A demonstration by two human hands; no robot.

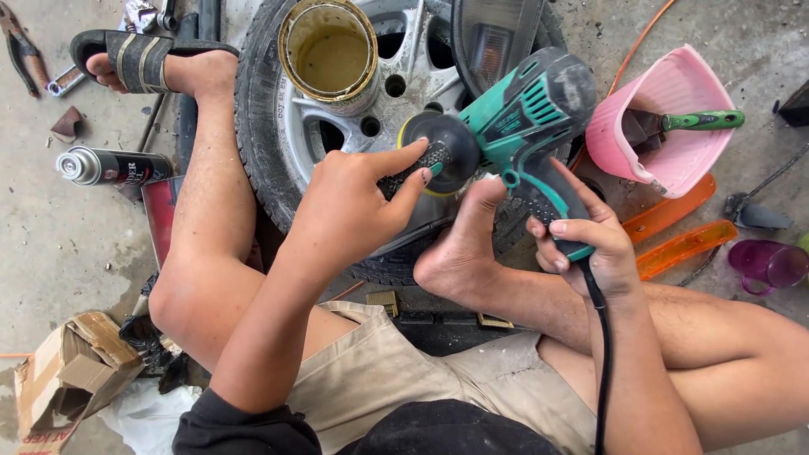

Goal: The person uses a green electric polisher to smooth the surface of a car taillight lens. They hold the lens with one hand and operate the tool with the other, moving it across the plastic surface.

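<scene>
Two hands on green polisher [527,109]: right hand [590,240] grips handle to steady it; left hand [358,198] pinches disc pad [447,152], w/ bare foot [459,248] bracing underneath, over tyre [257,126].

Green-and-black corded polisher [527,114]: lies tilted, black round pad [444,152] toward 9 o'clock, handle and cord toward 5 o'clock.

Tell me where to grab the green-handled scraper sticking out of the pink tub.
Take the scraper by its green handle, coming from the right. The handle lies roughly level and pokes out past the rim of the pink tub, free of both hands, while the blade end sits down inside the tub, probably harder to reach.
</scene>
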